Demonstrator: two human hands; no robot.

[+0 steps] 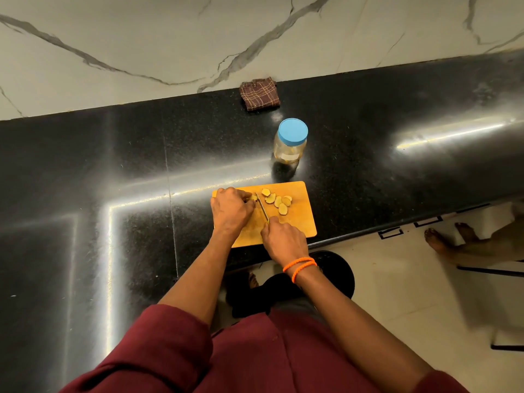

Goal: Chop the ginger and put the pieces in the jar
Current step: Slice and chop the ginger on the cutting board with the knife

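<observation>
A wooden cutting board [300, 219] lies on the black counter near its front edge. My left hand [231, 209] pins a stub of ginger [254, 197] at the board's far left. My right hand [283, 241] grips a knife [262, 207] whose blade rests just right of that stub. Several cut ginger slices [278, 200] lie spread to the right of the blade. Behind the board stands a clear jar [289, 147] with a blue lid [292, 131] on it, apart from both hands.
A folded brown checked cloth [259, 93] sits at the back of the black granite counter [113, 165], against the marble wall. The counter's front edge runs diagonally at right. Another person's bare feet [450, 236] stand on the tiled floor beyond it.
</observation>
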